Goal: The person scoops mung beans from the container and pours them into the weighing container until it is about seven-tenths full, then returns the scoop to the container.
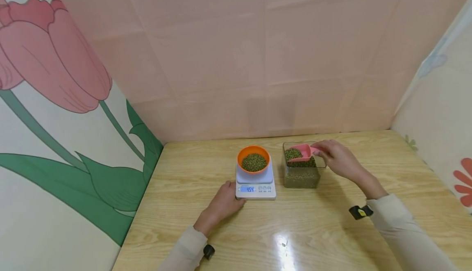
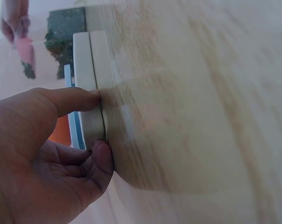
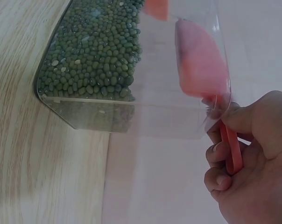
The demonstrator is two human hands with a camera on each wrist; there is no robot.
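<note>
My right hand [image 1: 340, 159] grips the handle of a pink scoop [image 1: 305, 151], with green mung beans [image 1: 293, 153] in its bowl. The scoop is at the open top of a clear square container [image 1: 302, 178], which holds more mung beans [image 3: 96, 51]. In the right wrist view, fingers curl round the scoop's handle [image 3: 232, 151]. My left hand [image 1: 223, 204] holds the front left corner of a white kitchen scale [image 1: 255, 194], thumb and fingers against its edges. An orange bowl [image 1: 241, 165] with mung beans stands on the scale's platform. Blue-lit digits show on the display [image 1: 248, 189].
The scale and container stand side by side on a wood-grain table [image 1: 177, 181]. Behind them rises a pink-covered wall [image 1: 221, 78]. A tulip-patterned wall [image 1: 48, 58] borders the left, a pale flowered one [image 1: 442, 111] the right.
</note>
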